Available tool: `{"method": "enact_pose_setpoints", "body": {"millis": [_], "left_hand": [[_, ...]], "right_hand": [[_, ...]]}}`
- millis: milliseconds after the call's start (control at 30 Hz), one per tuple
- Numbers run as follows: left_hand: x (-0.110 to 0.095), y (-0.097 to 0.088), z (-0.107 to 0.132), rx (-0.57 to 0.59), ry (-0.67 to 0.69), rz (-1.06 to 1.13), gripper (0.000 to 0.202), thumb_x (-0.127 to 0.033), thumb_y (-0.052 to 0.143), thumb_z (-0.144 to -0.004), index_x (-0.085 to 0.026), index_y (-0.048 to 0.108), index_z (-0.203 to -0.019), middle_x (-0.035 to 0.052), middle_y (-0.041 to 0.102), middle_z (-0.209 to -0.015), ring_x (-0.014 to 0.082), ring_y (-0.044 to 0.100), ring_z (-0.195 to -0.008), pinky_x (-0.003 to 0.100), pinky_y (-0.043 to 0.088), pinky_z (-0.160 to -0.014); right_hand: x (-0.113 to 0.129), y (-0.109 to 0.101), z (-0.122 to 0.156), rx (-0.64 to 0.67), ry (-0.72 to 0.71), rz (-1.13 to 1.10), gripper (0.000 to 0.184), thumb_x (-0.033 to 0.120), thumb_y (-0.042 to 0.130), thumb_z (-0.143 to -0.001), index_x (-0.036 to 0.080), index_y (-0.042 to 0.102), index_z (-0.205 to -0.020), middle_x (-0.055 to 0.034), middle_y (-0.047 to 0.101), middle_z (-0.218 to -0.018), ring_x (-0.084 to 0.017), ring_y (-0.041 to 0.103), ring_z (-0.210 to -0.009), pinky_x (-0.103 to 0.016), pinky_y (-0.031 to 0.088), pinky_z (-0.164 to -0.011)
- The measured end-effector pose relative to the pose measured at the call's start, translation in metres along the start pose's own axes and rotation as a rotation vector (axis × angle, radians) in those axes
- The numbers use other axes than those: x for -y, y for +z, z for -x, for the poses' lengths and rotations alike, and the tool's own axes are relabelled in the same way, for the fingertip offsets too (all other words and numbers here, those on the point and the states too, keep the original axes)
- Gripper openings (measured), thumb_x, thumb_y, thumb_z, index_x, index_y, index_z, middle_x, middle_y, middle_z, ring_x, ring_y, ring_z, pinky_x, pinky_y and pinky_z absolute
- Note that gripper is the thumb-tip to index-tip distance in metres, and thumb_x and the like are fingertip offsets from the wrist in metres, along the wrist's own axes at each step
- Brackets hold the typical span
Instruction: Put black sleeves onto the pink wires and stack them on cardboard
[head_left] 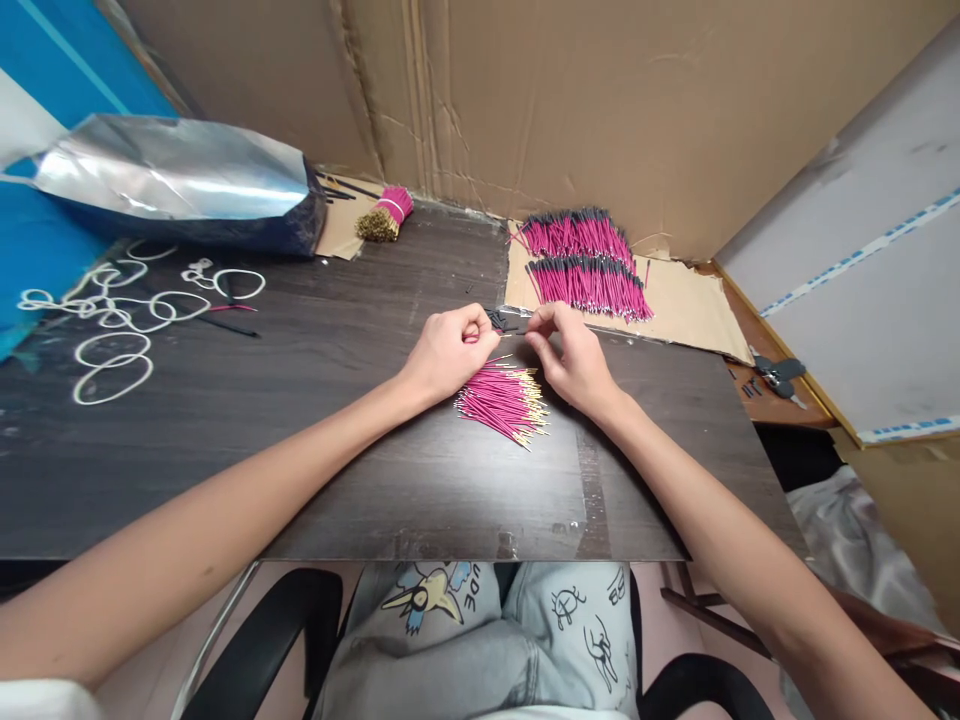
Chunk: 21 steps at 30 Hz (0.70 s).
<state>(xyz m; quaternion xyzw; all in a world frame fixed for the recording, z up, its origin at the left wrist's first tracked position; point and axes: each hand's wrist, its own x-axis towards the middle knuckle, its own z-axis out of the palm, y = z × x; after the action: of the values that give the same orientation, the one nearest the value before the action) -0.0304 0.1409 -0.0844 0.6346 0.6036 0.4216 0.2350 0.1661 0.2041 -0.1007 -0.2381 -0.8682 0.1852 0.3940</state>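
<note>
My left hand is closed, pinching a pink wire whose gold-coloured tip points to the right. Facing it, my right hand holds a small black sleeve between thumb and fingertips. A narrow gap seems to separate sleeve and tip. Just below both hands lies a loose pile of pink wires, their gold ends toward the right. Several short black sleeves lie behind my left fingertips, partly hidden by them.
Pink wires with black ends lie in two rows on a cardboard sheet. A banded wire bundle is at the back, beside a silver bag. White rubber bands are scattered at left. The table's front edge is near my lap.
</note>
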Motion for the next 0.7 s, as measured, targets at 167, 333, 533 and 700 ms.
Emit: {"method": "enact_pose_setpoints", "body": {"millis": [167, 333, 533, 700], "left_hand": [[0.0016, 0.0000, -0.0005, 0.010, 0.027, -0.001, 0.014, -0.021, 0.054, -0.080, -0.017, 0.053, -0.066, -0.0042, 0.048, -0.056, 0.0107, 0.039, -0.054, 0.028, 0.030, -0.058], [0.0031, 0.0004, -0.0010, 0.016, 0.045, 0.003, 0.015, -0.021, 0.054, -0.081, -0.017, 0.054, -0.068, -0.0040, 0.048, -0.056, 0.0108, 0.040, -0.055, 0.028, 0.030, -0.058], [0.0044, 0.0011, -0.0017, 0.049, 0.053, 0.003, 0.013, -0.020, 0.054, -0.083, -0.017, 0.056, -0.071, -0.0040, 0.048, -0.058, 0.0109, 0.041, -0.056, 0.027, 0.031, -0.058], [0.0054, 0.0017, -0.0014, 0.093, 0.075, 0.022, 0.013, -0.022, 0.054, -0.087, -0.017, 0.057, -0.075, -0.0051, 0.047, -0.058, 0.0102, 0.040, -0.056, 0.027, 0.031, -0.059]], "right_hand": [[0.0035, -0.0004, 0.0003, 0.012, -0.011, -0.029, 0.013, 0.012, 0.053, -0.096, 0.024, 0.050, -0.100, -0.0028, 0.059, -0.093, -0.019, 0.057, -0.085, -0.037, 0.047, -0.080], [0.0037, -0.0005, 0.0002, 0.015, 0.000, -0.042, 0.013, 0.012, 0.054, -0.095, 0.023, 0.051, -0.099, -0.0029, 0.059, -0.093, -0.019, 0.057, -0.086, -0.038, 0.048, -0.081], [0.0026, -0.0002, 0.0002, -0.016, -0.017, -0.053, 0.015, 0.010, 0.055, -0.094, 0.024, 0.051, -0.099, -0.0026, 0.058, -0.093, -0.019, 0.057, -0.085, -0.037, 0.048, -0.080], [0.0047, 0.0005, 0.0005, -0.025, -0.015, -0.085, 0.014, 0.012, 0.058, -0.094, 0.024, 0.052, -0.100, -0.0012, 0.059, -0.091, -0.017, 0.058, -0.082, -0.036, 0.049, -0.078]]}}
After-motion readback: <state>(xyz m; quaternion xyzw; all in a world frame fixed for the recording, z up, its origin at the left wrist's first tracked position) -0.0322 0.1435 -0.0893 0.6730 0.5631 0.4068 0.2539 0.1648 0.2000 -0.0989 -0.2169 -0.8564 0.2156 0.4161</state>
